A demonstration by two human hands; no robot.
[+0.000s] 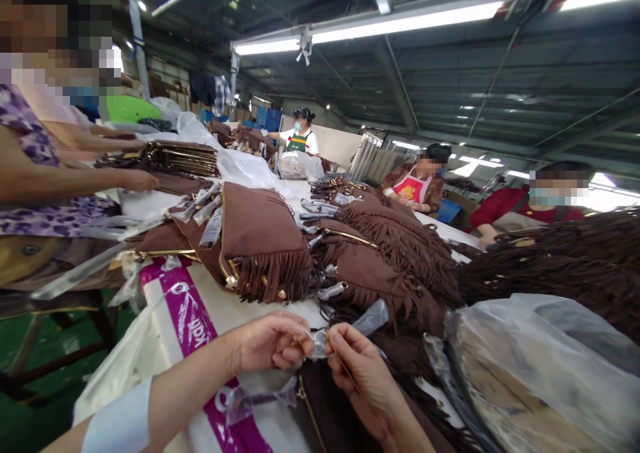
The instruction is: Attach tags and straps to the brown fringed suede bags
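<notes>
My left hand (270, 341) and my right hand (357, 366) meet low in the middle of the view, both pinching a small clear plastic wrap (320, 341) around a thin gold strap end. Right below them lies a dark brown suede bag (330, 416) with a gold edge. Another strip of clear plastic (250, 403) lies beside it on the white table cover (240, 303) with a magenta printed band.
Brown fringed suede bags (265, 239) are piled along the table, more fringe (550, 273) at right. A clear plastic bag of goods (540, 366) sits at lower right. A person's arm (70, 179) reaches to a stack (185, 159) at left. Other workers sit across the table.
</notes>
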